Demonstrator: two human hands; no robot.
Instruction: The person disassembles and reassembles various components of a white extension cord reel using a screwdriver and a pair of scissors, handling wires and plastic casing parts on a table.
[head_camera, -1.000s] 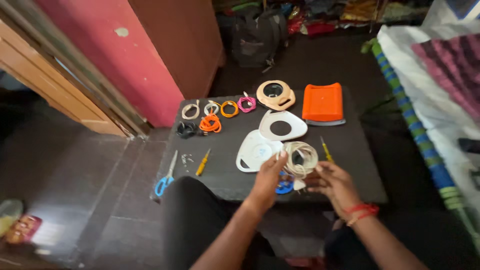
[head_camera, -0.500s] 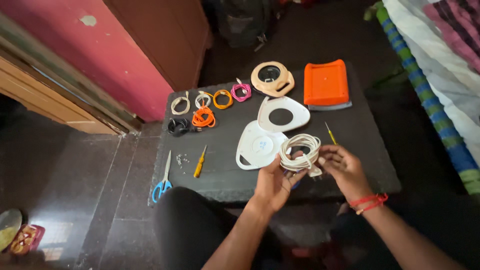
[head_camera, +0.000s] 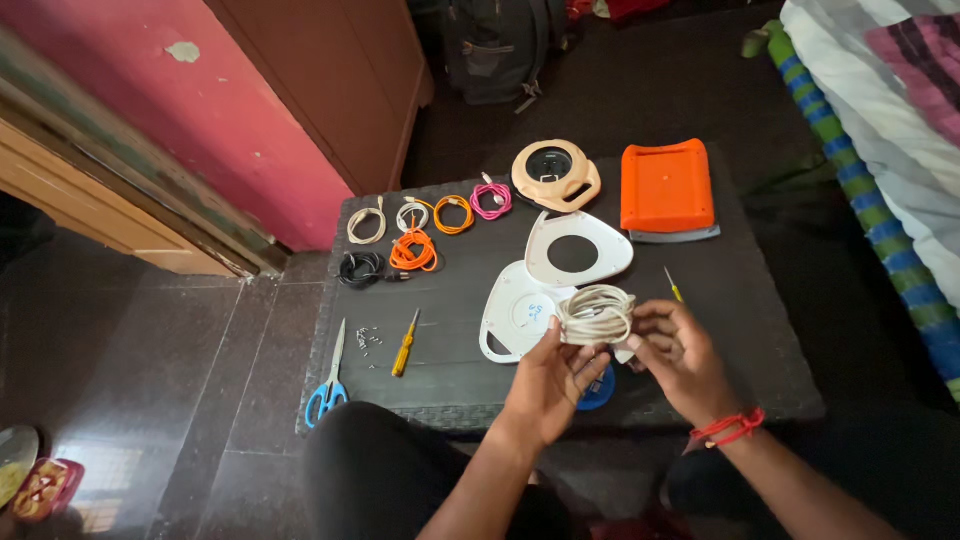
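My left hand (head_camera: 548, 378) and my right hand (head_camera: 680, 352) together hold a coil of white cable (head_camera: 596, 314) just above the near side of a dark low table (head_camera: 450, 300). Right behind the coil lie two white rounded-triangle shells (head_camera: 520, 312) (head_camera: 578, 250), the farther one with a round hole. A blue disc (head_camera: 598, 392) shows partly under my left hand. A yellow-handled tool tip (head_camera: 673, 284) pokes out beyond my right hand, which wears a red thread at the wrist.
On the table: an orange case (head_camera: 667, 187), a beige round reel (head_camera: 555, 175), several small coiled cables in white, orange, pink and black (head_camera: 413, 250), a yellow screwdriver (head_camera: 404, 344), blue-handled scissors (head_camera: 328, 384), small screws (head_camera: 366, 338). A bed (head_camera: 880, 110) is at right, a pink wall at left.
The cable coil has been lifted slightly and both hands have closed in on it. The camera view has shifted a little closer to the table.
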